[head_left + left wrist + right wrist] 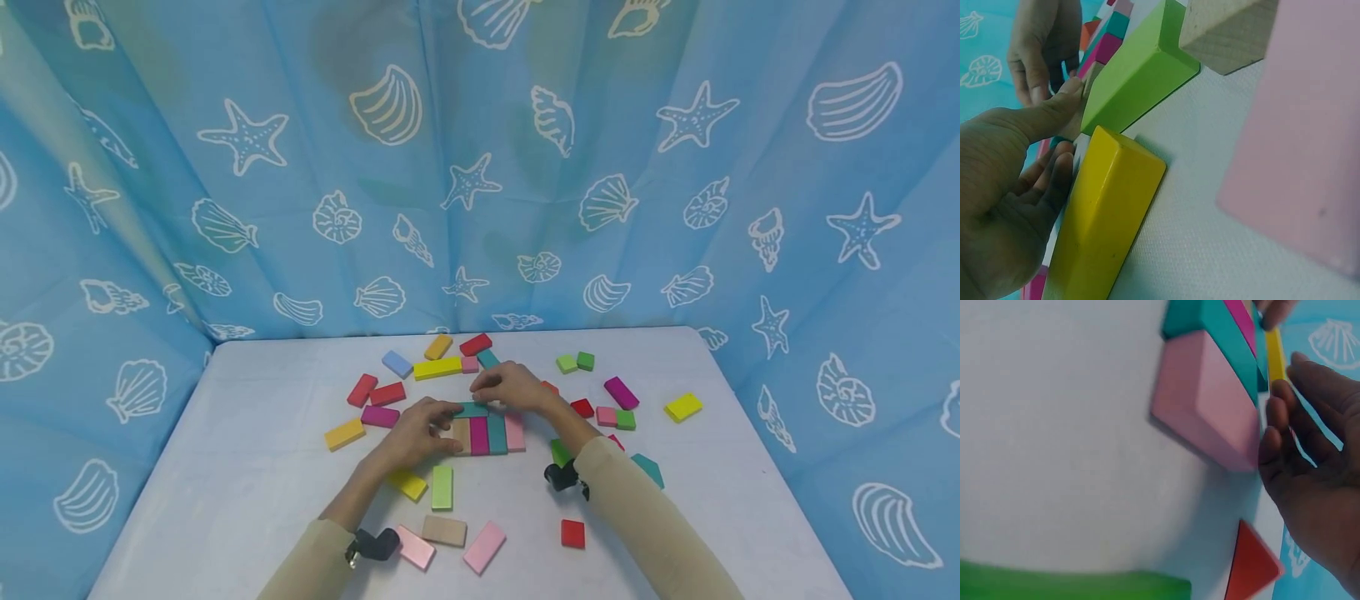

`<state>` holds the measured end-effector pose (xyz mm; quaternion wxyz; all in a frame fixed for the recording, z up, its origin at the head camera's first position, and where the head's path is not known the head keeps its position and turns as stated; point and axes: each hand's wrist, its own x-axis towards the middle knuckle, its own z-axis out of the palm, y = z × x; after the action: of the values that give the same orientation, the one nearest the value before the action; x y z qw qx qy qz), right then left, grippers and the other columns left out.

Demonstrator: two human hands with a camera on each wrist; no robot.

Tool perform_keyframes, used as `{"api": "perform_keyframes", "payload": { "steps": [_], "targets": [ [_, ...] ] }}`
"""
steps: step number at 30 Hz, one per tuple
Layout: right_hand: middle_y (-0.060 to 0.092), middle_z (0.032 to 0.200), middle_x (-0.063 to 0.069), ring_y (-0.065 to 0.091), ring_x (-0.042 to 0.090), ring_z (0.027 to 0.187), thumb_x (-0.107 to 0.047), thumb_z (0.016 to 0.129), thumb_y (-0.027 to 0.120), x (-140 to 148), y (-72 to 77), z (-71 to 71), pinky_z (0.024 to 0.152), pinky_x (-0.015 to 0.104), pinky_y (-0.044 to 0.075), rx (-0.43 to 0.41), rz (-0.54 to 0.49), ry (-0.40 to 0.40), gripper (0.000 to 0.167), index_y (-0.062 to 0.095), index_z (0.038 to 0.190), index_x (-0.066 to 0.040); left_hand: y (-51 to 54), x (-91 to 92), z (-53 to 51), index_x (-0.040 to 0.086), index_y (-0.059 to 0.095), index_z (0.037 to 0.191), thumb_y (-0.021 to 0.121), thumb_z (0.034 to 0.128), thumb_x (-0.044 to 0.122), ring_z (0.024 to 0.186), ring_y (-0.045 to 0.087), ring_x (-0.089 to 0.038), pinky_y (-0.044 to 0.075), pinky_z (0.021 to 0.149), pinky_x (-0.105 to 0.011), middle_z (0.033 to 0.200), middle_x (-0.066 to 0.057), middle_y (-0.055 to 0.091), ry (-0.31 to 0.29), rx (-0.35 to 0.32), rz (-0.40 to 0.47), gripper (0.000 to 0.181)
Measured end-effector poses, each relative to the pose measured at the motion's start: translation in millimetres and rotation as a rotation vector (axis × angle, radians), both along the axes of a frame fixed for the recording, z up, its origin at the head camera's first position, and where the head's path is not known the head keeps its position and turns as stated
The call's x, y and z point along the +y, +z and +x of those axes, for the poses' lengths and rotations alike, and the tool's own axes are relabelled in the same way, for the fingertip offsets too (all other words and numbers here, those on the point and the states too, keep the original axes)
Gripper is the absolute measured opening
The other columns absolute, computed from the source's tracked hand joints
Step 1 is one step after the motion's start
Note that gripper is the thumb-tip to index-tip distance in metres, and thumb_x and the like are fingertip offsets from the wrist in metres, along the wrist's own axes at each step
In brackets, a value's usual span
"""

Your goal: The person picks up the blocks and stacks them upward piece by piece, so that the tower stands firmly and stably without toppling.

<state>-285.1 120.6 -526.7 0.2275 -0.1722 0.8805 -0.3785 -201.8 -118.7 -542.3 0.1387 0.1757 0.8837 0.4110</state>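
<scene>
Head cam: so the teal bar (472,409) sits crosswise at the far end of a row (479,436) of blocks, between both hands. Left hand (417,435) is loose, fingertips by the bar's left end, thumb at the wood block (461,437) just nearer than the bar. Right hand (516,387) looks relaxed too, fingertips just by the bar's far side.

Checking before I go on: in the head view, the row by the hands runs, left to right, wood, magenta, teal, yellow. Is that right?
Not quite. The head view shows a pink block at the right end, not yellow. The wood block, magenta block and teal block are as you said.
</scene>
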Motion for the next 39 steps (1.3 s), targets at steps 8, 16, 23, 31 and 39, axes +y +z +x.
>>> {"api": "perform_keyframes", "payload": {
  "steps": [8, 16, 23, 31, 39],
  "targets": [
    [0.068, 0.101, -0.001, 0.061, 0.02, 0.096, -0.025, 0.093, 0.072, 16.8, -1.0, -15.2, 0.084, 0.036, 0.053, 0.12, -0.106, -0.261, 0.019, 0.072, 0.11, -0.016, -0.5, 0.9, -0.2, 0.025, 0.06, 0.139, 0.085, 0.0814, 0.035, 0.103, 0.061, -0.013, 0.055, 0.086, -0.027, 0.117, 0.005, 0.059, 0.001, 0.0, -0.006, 0.064],
    [0.061, 0.109, 0.007, 0.057, 0.023, 0.1, -0.028, 0.089, 0.077, 13.6, -6.7, -23.7, 0.086, 0.038, 0.052, 0.132, 0.055, -0.313, 0.047, 0.064, 0.131, -0.011, -3.2, 0.8, -0.5, 0.027, 0.059, 0.14, 0.085, 0.0809, 0.037, 0.101, 0.061, -0.011, 0.055, 0.085, -0.025, 0.115, 0.007, 0.059, 0.001, 0.003, -0.008, 0.065],
    [0.062, 0.118, 0.009, 0.058, 0.025, 0.111, -0.025, 0.091, 0.075, 9.9, -2.9, -22.3, 0.095, 0.042, 0.052, 0.152, 0.154, -0.275, 0.046, 0.065, 0.133, -0.01, -4.2, 1.5, -0.4, 0.026, 0.06, 0.139, 0.085, 0.0811, 0.037, 0.103, 0.061, -0.012, 0.055, 0.085, -0.025, 0.115, 0.007, 0.059, -0.004, 0.014, -0.001, 0.064],
    [0.067, 0.117, 0.007, 0.061, 0.024, 0.108, -0.017, 0.093, 0.071, 16.0, 1.3, -16.1, 0.094, 0.043, 0.052, 0.153, 0.099, -0.263, 0.033, 0.067, 0.125, -0.013, -3.3, 1.0, 0.2, 0.027, 0.06, 0.139, 0.085, 0.081, 0.037, 0.103, 0.061, -0.012, 0.055, 0.086, -0.027, 0.115, 0.007, 0.059, 0.01, -0.008, 0.001, 0.064],
    [0.071, 0.118, 0.004, 0.063, 0.024, 0.112, -0.017, 0.096, 0.067, 37.3, 16.7, -14.5, 0.097, 0.042, 0.051, 0.139, 0.074, -0.132, 0.024, 0.073, 0.119, -0.014, -3.3, -0.7, 0.6, 0.027, 0.059, 0.139, 0.085, 0.0811, 0.038, 0.103, 0.06, -0.011, 0.054, 0.085, -0.025, 0.115, 0.007, 0.059, 0.011, -0.004, -0.005, 0.064]
  ]
}}
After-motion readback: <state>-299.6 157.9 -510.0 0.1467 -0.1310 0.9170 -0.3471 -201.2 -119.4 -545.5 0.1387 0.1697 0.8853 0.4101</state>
